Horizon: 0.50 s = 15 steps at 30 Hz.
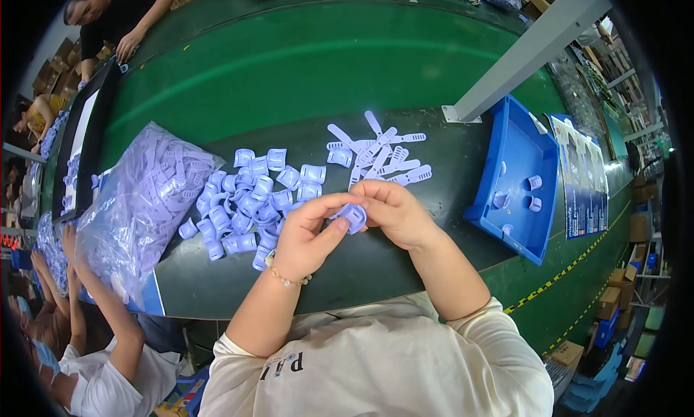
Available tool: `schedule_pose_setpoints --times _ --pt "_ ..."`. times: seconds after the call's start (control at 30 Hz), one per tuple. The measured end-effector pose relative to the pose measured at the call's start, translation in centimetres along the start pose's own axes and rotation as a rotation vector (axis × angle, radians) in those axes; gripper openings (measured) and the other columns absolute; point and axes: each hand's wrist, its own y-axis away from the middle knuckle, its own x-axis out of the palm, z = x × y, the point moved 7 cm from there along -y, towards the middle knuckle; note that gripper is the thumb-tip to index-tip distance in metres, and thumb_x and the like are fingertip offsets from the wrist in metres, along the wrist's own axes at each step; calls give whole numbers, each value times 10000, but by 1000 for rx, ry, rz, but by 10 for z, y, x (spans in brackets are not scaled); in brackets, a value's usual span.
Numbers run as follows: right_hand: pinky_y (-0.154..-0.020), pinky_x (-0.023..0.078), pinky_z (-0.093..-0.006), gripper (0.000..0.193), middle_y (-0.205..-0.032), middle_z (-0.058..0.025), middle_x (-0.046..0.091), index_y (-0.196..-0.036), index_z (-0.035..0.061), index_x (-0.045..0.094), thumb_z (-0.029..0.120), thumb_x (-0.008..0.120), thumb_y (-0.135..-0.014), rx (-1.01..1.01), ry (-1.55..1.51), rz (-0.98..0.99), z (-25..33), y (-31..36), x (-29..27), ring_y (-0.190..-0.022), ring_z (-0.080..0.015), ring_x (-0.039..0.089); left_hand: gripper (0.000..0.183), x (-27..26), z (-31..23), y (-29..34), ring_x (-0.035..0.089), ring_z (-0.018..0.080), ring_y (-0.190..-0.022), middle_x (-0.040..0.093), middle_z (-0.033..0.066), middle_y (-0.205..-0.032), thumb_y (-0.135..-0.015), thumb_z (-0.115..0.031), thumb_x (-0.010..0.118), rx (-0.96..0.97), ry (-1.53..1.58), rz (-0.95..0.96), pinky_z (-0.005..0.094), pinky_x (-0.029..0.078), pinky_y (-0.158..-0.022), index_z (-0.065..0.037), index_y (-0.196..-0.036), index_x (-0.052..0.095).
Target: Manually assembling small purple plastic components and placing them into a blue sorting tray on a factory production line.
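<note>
Both my hands meet over the dark table's front part around one lavender curved plastic piece [353, 216] with a slot in it. My left hand [307, 233] grips it between thumb and fingers. At its right edge, my right hand [394, 213] is closed, fingertips pinched against the piece; whether they also hold a small part is hidden. To the left lies a pile of similar lavender curved pieces [253, 193]. Beyond my hands are scattered flat lavender slotted straps [376, 151], with one curved piece [339, 155] beside them.
A clear bag [155, 193] full of lavender straps stands left of the pile. To the right, a blue tray [531, 233] holds several lavender pieces, near a grey metal post [531, 52]. A printed sheet [582, 175] lies beyond the tray. Other people work at left and far left.
</note>
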Motion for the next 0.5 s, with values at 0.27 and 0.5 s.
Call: schedule_pose_setpoints --times 0.27,0.5 --pt "-621 387 -200 103 -743 37 506 -860 37 535 97 505 -938 -191 617 -320 7 -2 -26 -687 -36 446 257 -4 1 1 615 149 -848 623 92 -955 -889 25 503 -10 32 -67 274 487 -794 52 -1135 575" --pt "-564 344 -195 162 -766 48 519 -978 55 601 204 544 -949 -13 80 -171 1 0 -18 -661 -33 428 443 -2 -10 3 571 141 -964 605 106 -1028 -893 49 487 249 -228 -82 287 447 -887 35 -1329 413"
